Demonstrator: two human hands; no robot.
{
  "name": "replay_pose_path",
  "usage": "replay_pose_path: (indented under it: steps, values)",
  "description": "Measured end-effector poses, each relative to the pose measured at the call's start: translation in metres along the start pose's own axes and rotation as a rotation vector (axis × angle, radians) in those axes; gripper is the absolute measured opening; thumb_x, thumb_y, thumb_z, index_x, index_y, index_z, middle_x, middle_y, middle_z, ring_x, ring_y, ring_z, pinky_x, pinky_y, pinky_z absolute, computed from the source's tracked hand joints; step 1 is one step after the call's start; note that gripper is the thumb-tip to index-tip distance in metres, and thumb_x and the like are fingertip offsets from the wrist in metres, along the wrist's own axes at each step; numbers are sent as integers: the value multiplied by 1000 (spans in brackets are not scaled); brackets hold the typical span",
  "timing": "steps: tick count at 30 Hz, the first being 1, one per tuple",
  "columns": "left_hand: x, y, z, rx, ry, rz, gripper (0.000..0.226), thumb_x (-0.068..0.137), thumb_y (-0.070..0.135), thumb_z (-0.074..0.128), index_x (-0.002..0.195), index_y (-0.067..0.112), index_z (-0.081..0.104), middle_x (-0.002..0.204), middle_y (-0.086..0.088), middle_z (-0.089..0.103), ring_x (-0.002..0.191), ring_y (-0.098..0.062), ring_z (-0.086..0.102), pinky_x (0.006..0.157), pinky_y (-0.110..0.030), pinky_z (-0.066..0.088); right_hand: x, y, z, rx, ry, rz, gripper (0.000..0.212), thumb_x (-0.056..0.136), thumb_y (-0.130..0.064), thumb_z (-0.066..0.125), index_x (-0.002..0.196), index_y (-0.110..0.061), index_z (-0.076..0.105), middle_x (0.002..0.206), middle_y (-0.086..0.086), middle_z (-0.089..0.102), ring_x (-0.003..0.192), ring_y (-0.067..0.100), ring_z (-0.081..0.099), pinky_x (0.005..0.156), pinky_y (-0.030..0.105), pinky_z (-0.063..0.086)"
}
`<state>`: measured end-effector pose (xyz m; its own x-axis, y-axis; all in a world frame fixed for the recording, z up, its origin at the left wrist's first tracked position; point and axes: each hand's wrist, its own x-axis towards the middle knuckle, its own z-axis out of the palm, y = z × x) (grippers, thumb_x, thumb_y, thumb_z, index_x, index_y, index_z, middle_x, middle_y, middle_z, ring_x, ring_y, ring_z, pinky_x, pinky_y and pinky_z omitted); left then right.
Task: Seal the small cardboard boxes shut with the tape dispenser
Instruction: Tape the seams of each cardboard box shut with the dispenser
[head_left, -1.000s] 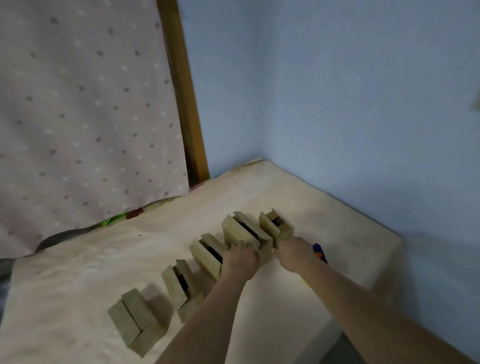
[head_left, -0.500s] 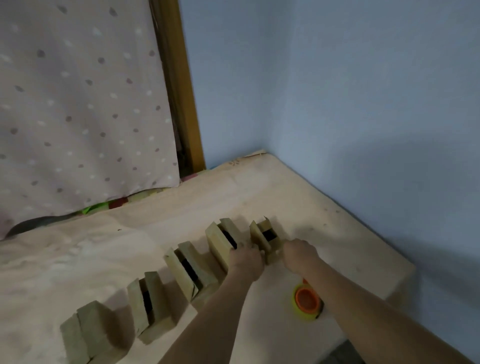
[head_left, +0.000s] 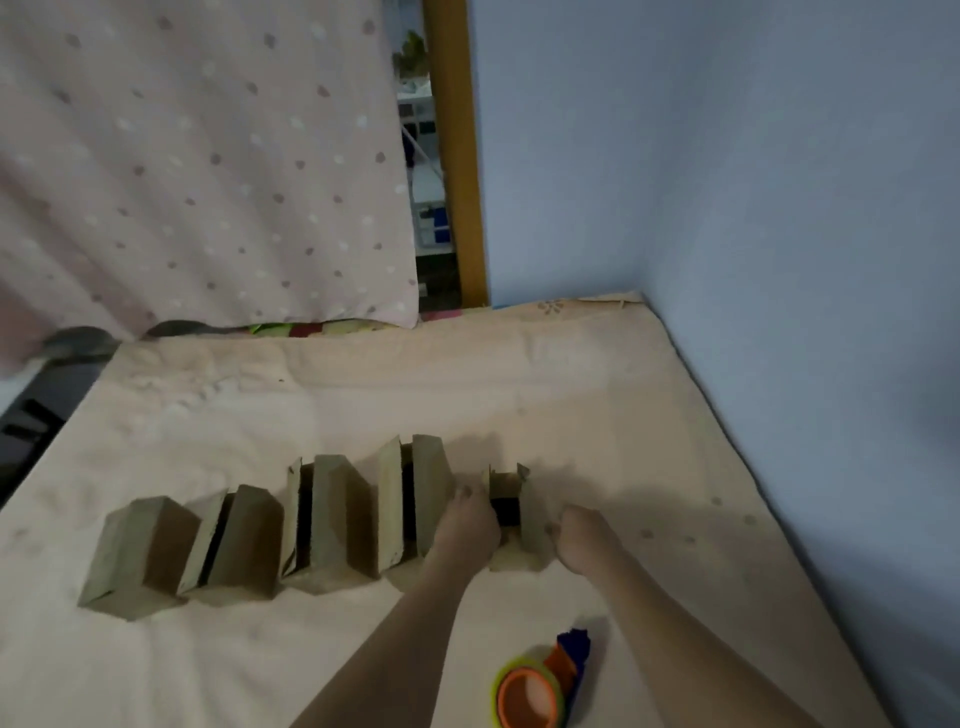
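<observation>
Five small cardboard boxes stand in a row across the middle of the mattress (head_left: 519, 364), which lies in the corner of the blue walls. The rightmost box (head_left: 511, 512) is the one in work — its flaps stand up and a dark opening shows between them. The left hand (head_left: 467, 522) grips its left flap with curled fingers, and the right hand (head_left: 584, 535) is curled against the right flap and seems to pinch it, though the fingertips are hidden. The next three boxes also show dark gaps at the top; the leftmost box (head_left: 137, 558) looks closed, but tape on it is too small to see.

The tape dispenser (head_left: 543, 686) lies untouched near the front edge of the mattress, to the right, just beside the right forearm and well apart from the boxes.

The risk from here is probably this: to take the dispenser one hand must let go, and then the stiff flaps can spring open again. The mattress is also soft — pressing the tape down may tip the box against its neighbour.
</observation>
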<state>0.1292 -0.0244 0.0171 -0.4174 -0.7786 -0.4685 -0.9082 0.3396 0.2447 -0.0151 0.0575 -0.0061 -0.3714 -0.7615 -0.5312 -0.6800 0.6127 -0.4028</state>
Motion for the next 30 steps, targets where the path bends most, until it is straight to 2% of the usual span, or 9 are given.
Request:
replay_pose_path:
  steps: [4, 7, 11, 14, 19, 21, 24, 28, 30]
  values:
    - [19, 5, 11, -296, -8, -164, 42, 104, 7, 37, 145, 3, 34, 135, -16, 54, 123, -29, 54, 106, -36, 45, 27, -21, 7, 159, -50, 20, 31, 105, -26, 45, 127, -7, 55, 124, 11, 61, 108, 26, 59, 91, 34, 50]
    - [35, 1, 24, -534, -40, -221, 40, 103, 8, 39, 143, -1, 43, 140, -20, 53, 128, -34, 53, 105, -37, 46, 41, -24, 12, 199, -60, 69, 26, 103, -29, 48, 118, -9, 56, 116, 10, 62, 95, 24, 58, 78, 30, 46]
    - [48, -3, 43, -712, -102, -238, 44, 104, 13, 38, 148, 9, 41, 139, -14, 54, 126, -31, 54, 102, -36, 47, 54, -13, 22, 216, -78, 159, 25, 102, -31, 49, 113, -10, 57, 110, 9, 64, 93, 24, 60, 81, 32, 52]
    - [56, -6, 55, -785, -88, -254, 43, 105, 20, 38, 147, 16, 41, 132, -11, 58, 119, -30, 55, 97, -36, 47, 62, -7, 31, 276, -84, 209, 33, 97, -39, 55, 114, -11, 62, 110, 10, 68, 98, 26, 64, 87, 36, 55]
    - [69, -14, 68, -755, 2, -272, 31, 102, 20, 48, 127, 7, 59, 117, -14, 67, 109, -32, 62, 92, -39, 53, 67, -2, 44, 589, -57, 310, 25, 93, -34, 66, 108, -16, 72, 103, 5, 73, 97, 24, 68, 88, 37, 57]
    - [66, -12, 69, -772, 18, -289, 29, 101, 18, 48, 123, 4, 62, 115, -15, 67, 103, -31, 62, 85, -35, 53, 65, 1, 51, 709, -47, 330, 25, 91, -34, 70, 108, -16, 75, 100, 3, 75, 95, 24, 70, 91, 43, 58]
    - [59, -7, 65, -819, 2, -274, 30, 102, 18, 49, 126, 6, 62, 113, -11, 67, 94, -23, 56, 77, -29, 47, 56, 2, 48, 772, -20, 331, 22, 93, -32, 69, 109, -19, 75, 98, 0, 75, 94, 22, 70, 90, 41, 58]
    - [44, 7, 57, -924, -33, -254, 34, 97, 22, 62, 129, 12, 58, 111, -6, 66, 99, -23, 61, 84, -37, 58, 35, 15, 26, 788, 6, 272, 24, 96, -34, 65, 118, -26, 68, 101, -5, 71, 93, 14, 66, 73, 25, 55]
    - [30, 22, 49, -981, -49, -262, 37, 95, 22, 66, 129, 12, 55, 112, -9, 66, 99, -25, 65, 81, -44, 61, 17, 25, 13, 789, 13, 236, 26, 97, -36, 63, 123, -32, 64, 107, -5, 71, 94, 13, 64, 67, 24, 51]
